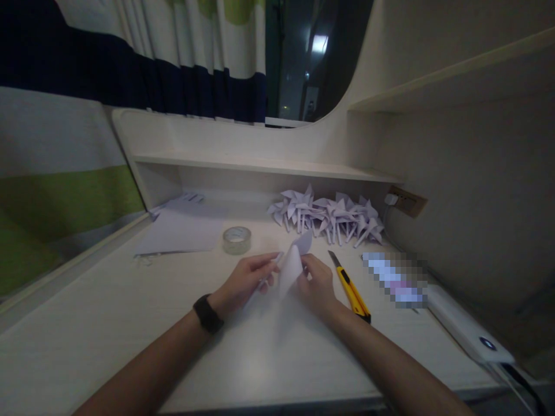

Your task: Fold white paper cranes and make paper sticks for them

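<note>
Both of my hands meet over the middle of the desk (108,323) on a small sheet of white paper (292,263) that stands up and curls between them. My left hand (247,280), with a black band on its wrist, pinches the paper's left edge. My right hand (316,283) grips the right side with its fingers closed. A yellow utility knife (351,289) lies just right of my right hand, and a roll of clear tape (236,239) sits behind my left hand.
A heap of folded white paper pinwheels (329,219) lies at the back under a low shelf (260,164). Flat paper sheets (182,231) lie back left. A white power strip (463,329) runs along the right edge, below a wall socket (405,201).
</note>
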Action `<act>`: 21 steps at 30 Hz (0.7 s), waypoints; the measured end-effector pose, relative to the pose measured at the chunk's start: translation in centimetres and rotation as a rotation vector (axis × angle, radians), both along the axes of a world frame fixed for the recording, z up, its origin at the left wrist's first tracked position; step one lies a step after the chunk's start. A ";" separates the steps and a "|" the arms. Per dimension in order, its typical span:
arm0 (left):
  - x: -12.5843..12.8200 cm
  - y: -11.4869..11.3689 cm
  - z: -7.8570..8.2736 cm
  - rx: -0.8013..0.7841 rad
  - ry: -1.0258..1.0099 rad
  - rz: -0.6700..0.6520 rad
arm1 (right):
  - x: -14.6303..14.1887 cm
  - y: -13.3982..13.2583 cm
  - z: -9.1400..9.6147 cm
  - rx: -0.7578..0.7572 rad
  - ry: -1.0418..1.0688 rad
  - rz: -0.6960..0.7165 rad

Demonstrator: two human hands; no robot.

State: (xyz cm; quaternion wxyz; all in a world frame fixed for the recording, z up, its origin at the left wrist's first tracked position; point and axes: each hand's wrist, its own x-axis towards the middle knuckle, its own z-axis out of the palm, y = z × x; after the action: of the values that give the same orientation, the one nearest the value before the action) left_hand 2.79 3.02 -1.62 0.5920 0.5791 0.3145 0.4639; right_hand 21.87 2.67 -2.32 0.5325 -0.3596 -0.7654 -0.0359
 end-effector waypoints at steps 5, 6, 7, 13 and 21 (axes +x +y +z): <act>-0.1 -0.1 0.1 -0.005 -0.019 -0.010 | 0.0 0.0 0.0 0.006 -0.020 0.001; -0.1 -0.1 0.1 -0.001 -0.016 -0.011 | 0.0 0.0 0.0 0.010 -0.022 -0.001; -0.1 -0.1 0.2 0.004 -0.007 -0.009 | 0.0 0.0 0.0 0.011 -0.024 -0.002; -0.1 -0.2 0.8 0.080 0.137 0.084 | 0.0 0.0 0.0 0.001 -0.032 0.000; -0.1 -0.4 1.0 0.133 0.180 0.115 | -0.7 -0.8 0.6 -0.131 0.118 0.042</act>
State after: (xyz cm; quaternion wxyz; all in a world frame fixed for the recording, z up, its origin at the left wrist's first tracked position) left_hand 2.68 2.59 -0.63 0.4942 0.6375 0.3675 0.4630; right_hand 21.19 1.88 -1.73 0.5527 -0.3789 -0.7408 0.0465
